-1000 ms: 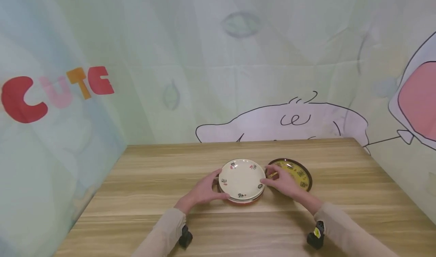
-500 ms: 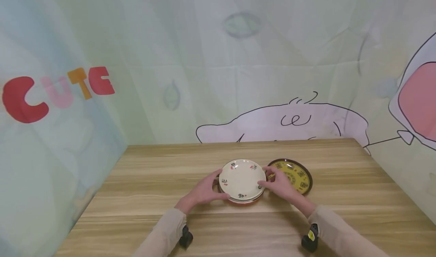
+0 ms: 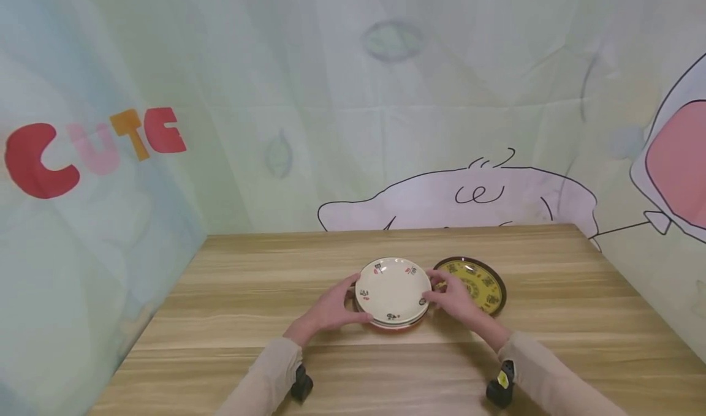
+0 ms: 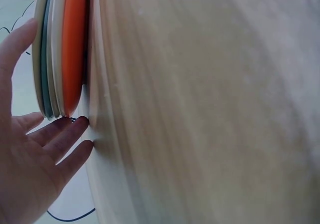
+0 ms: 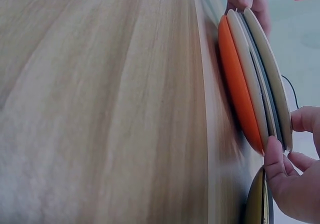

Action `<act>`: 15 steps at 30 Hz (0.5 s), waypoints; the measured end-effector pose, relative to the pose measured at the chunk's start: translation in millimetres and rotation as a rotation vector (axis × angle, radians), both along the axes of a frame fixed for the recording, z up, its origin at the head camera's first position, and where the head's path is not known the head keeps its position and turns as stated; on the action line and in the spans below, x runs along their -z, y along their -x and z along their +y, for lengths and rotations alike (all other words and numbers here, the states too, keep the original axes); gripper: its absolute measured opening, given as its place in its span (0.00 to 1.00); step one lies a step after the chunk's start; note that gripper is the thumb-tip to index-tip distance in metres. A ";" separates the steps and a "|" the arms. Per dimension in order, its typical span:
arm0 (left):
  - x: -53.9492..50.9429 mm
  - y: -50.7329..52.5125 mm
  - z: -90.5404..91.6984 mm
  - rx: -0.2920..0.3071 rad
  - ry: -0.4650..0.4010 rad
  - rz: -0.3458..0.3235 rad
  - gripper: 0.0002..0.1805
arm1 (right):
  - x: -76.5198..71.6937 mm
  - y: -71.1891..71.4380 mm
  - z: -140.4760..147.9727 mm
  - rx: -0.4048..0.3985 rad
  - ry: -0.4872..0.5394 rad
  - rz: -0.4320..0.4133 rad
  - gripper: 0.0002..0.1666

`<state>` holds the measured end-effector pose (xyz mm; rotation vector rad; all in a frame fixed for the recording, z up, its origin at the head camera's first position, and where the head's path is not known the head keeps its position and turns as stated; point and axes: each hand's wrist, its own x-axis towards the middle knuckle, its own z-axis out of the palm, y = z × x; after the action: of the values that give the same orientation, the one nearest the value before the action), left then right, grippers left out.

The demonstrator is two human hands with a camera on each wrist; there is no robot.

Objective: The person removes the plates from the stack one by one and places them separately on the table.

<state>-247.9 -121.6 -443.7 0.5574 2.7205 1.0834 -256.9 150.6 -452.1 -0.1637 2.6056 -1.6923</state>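
Left hand [image 3: 331, 306]: center of the head view, at the left rim of the plate stack [image 3: 393, 290]. Its grip is spread wide, with the thumb at the near-left rim and the fingers extended along the edge. In the left wrist view, the palm faces the stack from the lower left of the frame.

Plate stack: center of the head view, slightly right, between the two hands. The plates are round; the uppermost face points up and displays small printed motifs, visible in the head view only. Both wrist views show the stack edge-on. Its long axis runs near vertical at the upper left of the left wrist frame, and slants from upper middle down to the right in the right wrist frame. These views expose layers concealed from the head camera: cream, teal, paler plates, then orange lowest, next to the tabletop [image 3: 259, 269].

Right hand [image 3: 453, 293]: at the stack's right rim. Its grip is narrow, pinching the edge, thumb against the upper face and fingers at the side.

Yellow plate [image 3: 478, 281]: right of the stack, dark-rimmed, partly behind the right hand. The right wrist view shows its edge at lower right.
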 end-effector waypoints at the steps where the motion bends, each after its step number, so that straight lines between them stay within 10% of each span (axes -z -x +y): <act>1: 0.1 0.1 -0.1 0.002 -0.003 0.002 0.53 | -0.1 0.2 -0.1 0.004 0.009 -0.004 0.30; 15: -0.2 0.0 0.4 -0.003 0.017 0.000 0.53 | -7.9 -1.3 4.0 -0.022 0.043 -0.050 0.31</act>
<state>-247.9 -121.2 -443.4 0.5511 2.7291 1.0602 -255.6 154.6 -444.2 -0.1487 2.5238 -1.7231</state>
